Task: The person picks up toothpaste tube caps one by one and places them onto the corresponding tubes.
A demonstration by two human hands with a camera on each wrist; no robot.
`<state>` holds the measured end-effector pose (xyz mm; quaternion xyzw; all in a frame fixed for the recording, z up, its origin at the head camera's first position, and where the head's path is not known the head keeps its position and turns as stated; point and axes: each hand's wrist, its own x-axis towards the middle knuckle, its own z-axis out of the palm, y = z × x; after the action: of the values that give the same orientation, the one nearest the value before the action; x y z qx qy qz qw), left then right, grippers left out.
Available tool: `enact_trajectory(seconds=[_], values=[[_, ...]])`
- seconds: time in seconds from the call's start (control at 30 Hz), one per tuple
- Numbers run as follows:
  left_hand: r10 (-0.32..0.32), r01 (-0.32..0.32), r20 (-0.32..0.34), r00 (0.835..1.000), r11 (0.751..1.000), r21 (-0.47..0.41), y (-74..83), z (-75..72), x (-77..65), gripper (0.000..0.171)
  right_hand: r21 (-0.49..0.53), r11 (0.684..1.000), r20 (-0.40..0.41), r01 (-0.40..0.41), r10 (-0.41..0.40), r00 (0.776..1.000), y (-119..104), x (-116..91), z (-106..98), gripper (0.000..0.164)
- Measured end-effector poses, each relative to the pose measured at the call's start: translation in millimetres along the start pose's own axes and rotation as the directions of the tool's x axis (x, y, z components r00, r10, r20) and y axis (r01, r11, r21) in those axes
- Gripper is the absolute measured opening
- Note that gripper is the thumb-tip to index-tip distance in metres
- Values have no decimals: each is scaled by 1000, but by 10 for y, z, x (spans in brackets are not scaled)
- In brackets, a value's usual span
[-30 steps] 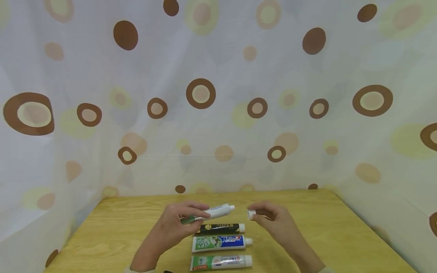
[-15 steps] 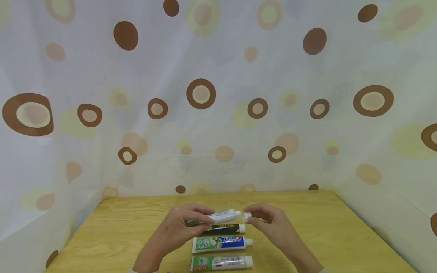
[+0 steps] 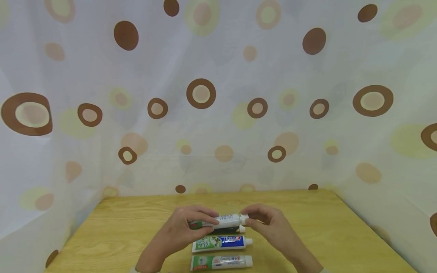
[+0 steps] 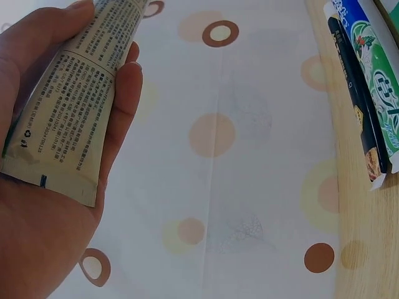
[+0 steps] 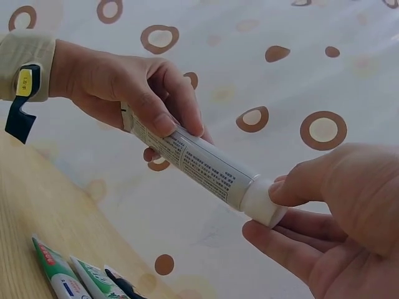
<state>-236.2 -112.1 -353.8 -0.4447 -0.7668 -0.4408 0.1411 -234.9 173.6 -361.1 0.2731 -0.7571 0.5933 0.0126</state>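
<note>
My left hand [image 3: 189,230] grips a white and green toothpaste tube [image 3: 229,220] around its middle and crimped end, above the table. Small print covers the side of the tube seen in the left wrist view. Thumb and fingers of my right hand [image 3: 271,227] pinch a white cap [image 5: 264,201], which sits over the nozzle end of the tube; the nozzle is hidden inside it. Below the held tube lies a black toothpaste tube [image 3: 225,229], partly covered by it in the head view. Nearer me are a blue and green tube [image 3: 220,243] and another green and white tube [image 3: 222,262].
The three lying tubes form a row on the wooden table [image 3: 307,220], white caps pointing right. A pale curtain [image 3: 218,125] with brown and yellow circles stands behind the table and along both sides. A dark strap with a yellow tag [image 5: 24,84] is on the left sleeve.
The left hand has moved right and slightly down with the tube, and the right hand has brought the cap left. The gap between nozzle and cap has closed, with the cap now over the nozzle.
</note>
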Motion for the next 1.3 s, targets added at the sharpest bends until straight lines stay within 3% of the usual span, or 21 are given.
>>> enact_trajectory(seconds=[0.57, 0.87, 1.17, 1.3], values=[[-16, 16, 13, 1000, 1000, 22, 8, 11, 2, 16, -8, 999, 4, -37, 37, 999, -14, -4, 10, 31], [35, -35, -2, 999, 998, 45, 13, 15, 3, 17, -7, 998, 20, -61, 61, 998, -9, -12, -7, 35], [19, -19, 1, 1000, 999, 34, 8, 18, 8, 16, -43, 998, -31, -53, 51, 998, -18, 1, -4, 32], [16, -16, -4, 1000, 1000, 27, 6, 6, 2, 16, -28, 998, -7, -52, 52, 999, -18, 4, -13, 31]])
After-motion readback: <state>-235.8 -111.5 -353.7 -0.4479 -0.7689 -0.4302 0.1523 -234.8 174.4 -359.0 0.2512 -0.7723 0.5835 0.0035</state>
